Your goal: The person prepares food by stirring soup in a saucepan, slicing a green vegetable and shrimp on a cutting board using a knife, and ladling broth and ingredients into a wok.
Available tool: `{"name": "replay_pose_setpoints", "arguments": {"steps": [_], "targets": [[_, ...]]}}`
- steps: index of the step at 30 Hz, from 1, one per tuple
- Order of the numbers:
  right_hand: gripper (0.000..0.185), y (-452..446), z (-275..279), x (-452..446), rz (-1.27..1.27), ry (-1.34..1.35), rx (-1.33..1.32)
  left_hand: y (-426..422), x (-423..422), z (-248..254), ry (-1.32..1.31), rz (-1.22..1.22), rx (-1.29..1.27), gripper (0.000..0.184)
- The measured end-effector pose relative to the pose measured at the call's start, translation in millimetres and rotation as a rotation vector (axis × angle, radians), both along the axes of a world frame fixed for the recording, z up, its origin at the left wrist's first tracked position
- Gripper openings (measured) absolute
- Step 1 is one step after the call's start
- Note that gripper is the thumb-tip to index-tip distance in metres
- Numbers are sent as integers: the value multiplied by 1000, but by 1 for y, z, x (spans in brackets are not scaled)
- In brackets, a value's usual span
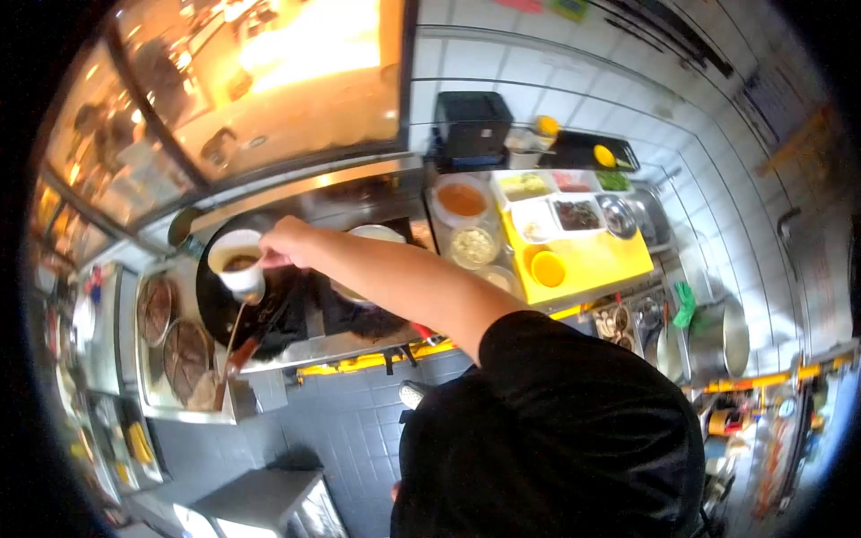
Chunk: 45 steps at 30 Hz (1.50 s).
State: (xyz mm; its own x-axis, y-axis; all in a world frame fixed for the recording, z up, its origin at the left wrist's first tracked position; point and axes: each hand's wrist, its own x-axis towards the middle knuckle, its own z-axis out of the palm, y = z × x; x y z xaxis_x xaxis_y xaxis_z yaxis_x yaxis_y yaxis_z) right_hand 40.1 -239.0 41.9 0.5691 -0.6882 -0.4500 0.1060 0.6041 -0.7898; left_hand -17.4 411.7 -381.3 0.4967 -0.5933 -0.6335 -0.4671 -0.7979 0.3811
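My right hand (289, 242) is closed on the rim of a white container (235, 280) with dark contents. It holds the container over a black wok (213, 309) on the stove. Just below the container is a ladle (237, 327), its handle slanting down toward the front edge. A pale round vessel (377, 233) stands behind my forearm and is partly covered by it. A small patch of skin (395, 491) shows beside the black shirt; it may be my left hand, but no fingers can be made out.
On the right are a yellow board (619, 258) with white ingredient trays, a bowl of orange-brown liquid (461, 199) and a yellow cup (548, 268). Two dark round pans (188, 359) sit left of the wok. A yellow rail (359, 362) runs along the stove front.
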Motion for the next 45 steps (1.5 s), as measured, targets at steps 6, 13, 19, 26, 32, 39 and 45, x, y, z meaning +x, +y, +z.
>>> {"name": "replay_pose_setpoints", "arguments": {"steps": [6,13,19,26,32,39,45], "targets": [[8,5,51,-258,52,57,-322,-68,7,25,39,4,50,37],[17,-54,25,-590,-593,359,-369,-135,-43,33,-35,-153,-19,37],[13,-158,-51,-759,-1074,449,-250,-173,-130,67,40,-244,-65,41],[33,-269,-167,-874,-146,1796,-849,-178,-196,90,-121,-499,206,44],[37,-247,-143,-875,-528,1217,-624,-223,-218,178,-288,71,34,39],[43,-119,-77,-816,-976,853,-778,-350,-167,275,-663,-14,-647,57],[43,-17,-94,-799,-927,1028,-733,-451,-128,334,-771,-915,-589,59]]}}
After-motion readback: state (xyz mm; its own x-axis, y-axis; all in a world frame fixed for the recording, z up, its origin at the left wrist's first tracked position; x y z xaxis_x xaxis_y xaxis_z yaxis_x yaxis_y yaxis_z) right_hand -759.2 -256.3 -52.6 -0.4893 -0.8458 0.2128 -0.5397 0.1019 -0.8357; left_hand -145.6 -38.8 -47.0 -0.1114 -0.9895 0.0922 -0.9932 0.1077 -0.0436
